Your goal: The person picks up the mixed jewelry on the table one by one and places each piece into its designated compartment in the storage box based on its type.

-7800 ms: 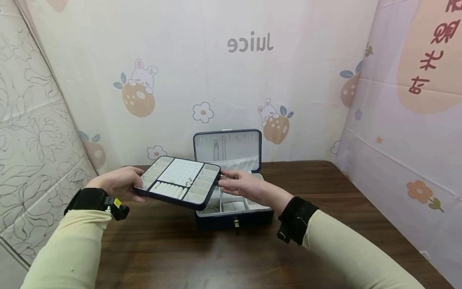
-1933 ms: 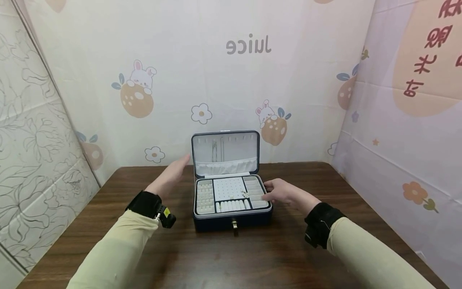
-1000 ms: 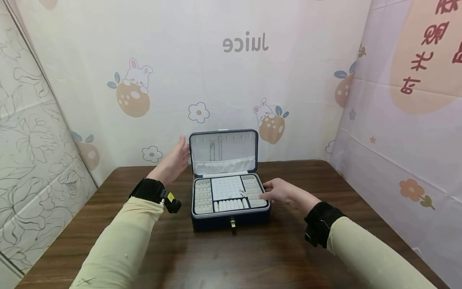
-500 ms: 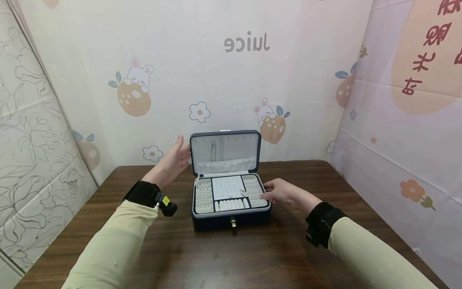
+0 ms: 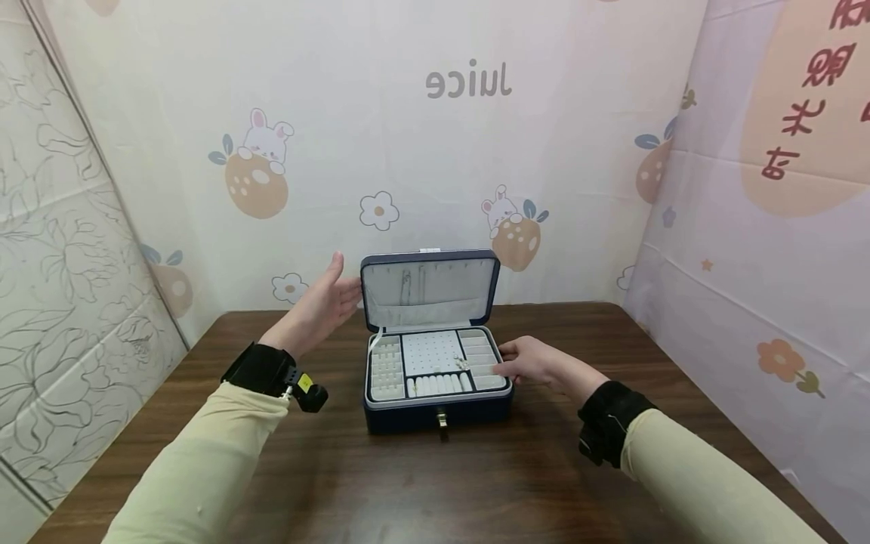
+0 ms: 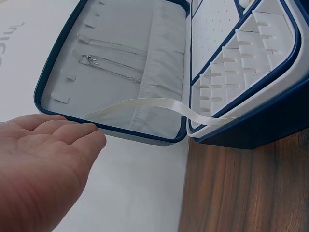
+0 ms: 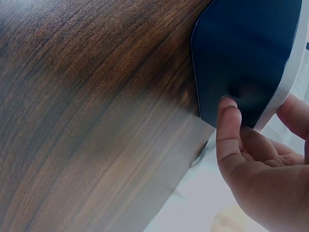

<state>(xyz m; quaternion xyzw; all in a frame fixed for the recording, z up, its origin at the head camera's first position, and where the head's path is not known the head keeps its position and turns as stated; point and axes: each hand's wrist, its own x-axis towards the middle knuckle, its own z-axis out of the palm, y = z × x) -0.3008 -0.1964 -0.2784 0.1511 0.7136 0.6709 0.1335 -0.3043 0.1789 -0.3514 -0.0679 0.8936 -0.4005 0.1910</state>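
Observation:
A dark blue jewelry box [image 5: 408, 420] stands on the table, its pale-lined lid [image 5: 462, 306] raised and leaning slightly forward. Inside, the white compartment tray [image 5: 430, 352] fills the box top. My left hand [image 5: 314, 311] is at the lid's left edge with fingers straight; in the left wrist view the fingertips [image 6: 89, 133] reach behind the rim. A white ribbon [image 6: 145, 102] hangs slack between lid and box. My right hand [image 5: 544, 364] grips the box's right side, thumb over the rim, with fingers [image 7: 228, 128] against the outer wall.
Thin necklaces [image 6: 113, 67] hang inside the lid. A gold-coloured clasp [image 5: 442, 420] sits on the box front. The brown wooden table [image 5: 408, 491] meets a printed cloth backdrop [image 5: 306, 151] just behind the box.
The tray, earlier held by both hands, now sits in the box. My left hand moved to the lid, whose top has tilted forward over the last second. The right hand stays put.

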